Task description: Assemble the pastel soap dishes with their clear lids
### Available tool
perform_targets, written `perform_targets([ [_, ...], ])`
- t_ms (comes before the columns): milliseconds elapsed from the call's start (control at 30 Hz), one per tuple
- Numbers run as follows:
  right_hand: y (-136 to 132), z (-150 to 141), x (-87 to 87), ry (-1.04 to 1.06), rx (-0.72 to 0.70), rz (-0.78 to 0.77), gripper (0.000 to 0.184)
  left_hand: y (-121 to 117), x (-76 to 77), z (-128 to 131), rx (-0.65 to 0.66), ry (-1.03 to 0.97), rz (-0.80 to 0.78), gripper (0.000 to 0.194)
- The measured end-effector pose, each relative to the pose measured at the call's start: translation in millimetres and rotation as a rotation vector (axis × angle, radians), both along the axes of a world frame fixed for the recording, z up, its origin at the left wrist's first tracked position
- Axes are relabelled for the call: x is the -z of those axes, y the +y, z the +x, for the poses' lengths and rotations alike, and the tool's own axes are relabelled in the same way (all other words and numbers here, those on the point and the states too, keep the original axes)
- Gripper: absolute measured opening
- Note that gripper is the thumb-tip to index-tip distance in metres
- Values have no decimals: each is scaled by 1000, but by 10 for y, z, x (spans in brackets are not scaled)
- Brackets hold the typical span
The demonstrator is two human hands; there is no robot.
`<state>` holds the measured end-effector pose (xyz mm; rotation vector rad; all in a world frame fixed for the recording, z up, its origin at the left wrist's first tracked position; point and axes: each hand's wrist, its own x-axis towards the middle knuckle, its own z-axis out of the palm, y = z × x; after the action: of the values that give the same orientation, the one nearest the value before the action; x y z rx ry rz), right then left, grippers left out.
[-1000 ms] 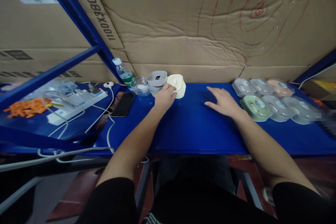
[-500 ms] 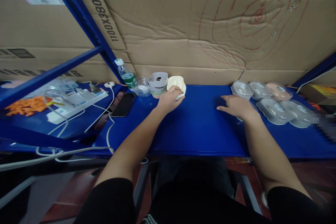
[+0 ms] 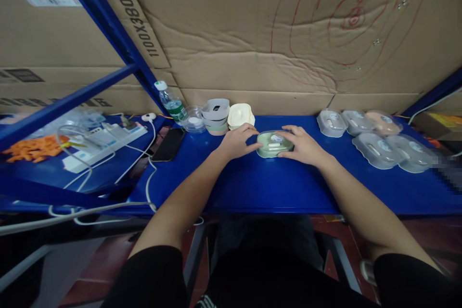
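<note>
A small green container [image 3: 266, 150] with a clear domed lid sits on the blue tabletop in front of me; a pale sticker and a small white piece show on it. My right hand [image 3: 305, 147] grips its right end, thumb in front and fingers over the back. At the left end, my left hand [image 3: 236, 143] has its thumb and fingers curved against the edge. Just behind that hand stands a cream container [image 3: 241, 114], partly hidden by the fingers. Beside it are stacked grey containers [image 3: 215, 109].
Several clear-lidded containers [image 3: 377, 149] stand in two rows at the right. Toward the left are a water bottle [image 3: 174, 106], a clear round tub [image 3: 194, 120], a phone [image 3: 168, 144], a power strip [image 3: 104, 147] with cables and orange pieces [image 3: 34, 148]. Cardboard [image 3: 216, 33] lines the back.
My right hand has moved left from beside the clear-lidded containers, and the green container is now between my hands. The left hand has left the cream container and shifted slightly toward me.
</note>
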<state>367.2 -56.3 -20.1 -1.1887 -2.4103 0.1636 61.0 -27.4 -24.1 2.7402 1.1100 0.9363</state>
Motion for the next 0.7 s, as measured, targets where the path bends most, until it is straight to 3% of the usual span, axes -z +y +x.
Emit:
perform_targets([
  [100,-21,-63,16,50,8,-20,95,-11,-3,-9,93,5,8,48],
  [233,-41,-140,22,195,-26,-51,71,-34,-14,6,132,10,53,54],
  [333,-55,-178,-17,359,60,48,56,-79,-33,54,124,44,92,50],
  [433,-75,-174,-43,491,200,144,55,-151,-55,123,112,87,155,54],
  [533,-94,-137,-28,667,316,123,60,-238,-102,180,101,165,238,50],
  [700,-105,-136,-35,936,356,52,54,-343,-255,177,130,315,361,35],
])
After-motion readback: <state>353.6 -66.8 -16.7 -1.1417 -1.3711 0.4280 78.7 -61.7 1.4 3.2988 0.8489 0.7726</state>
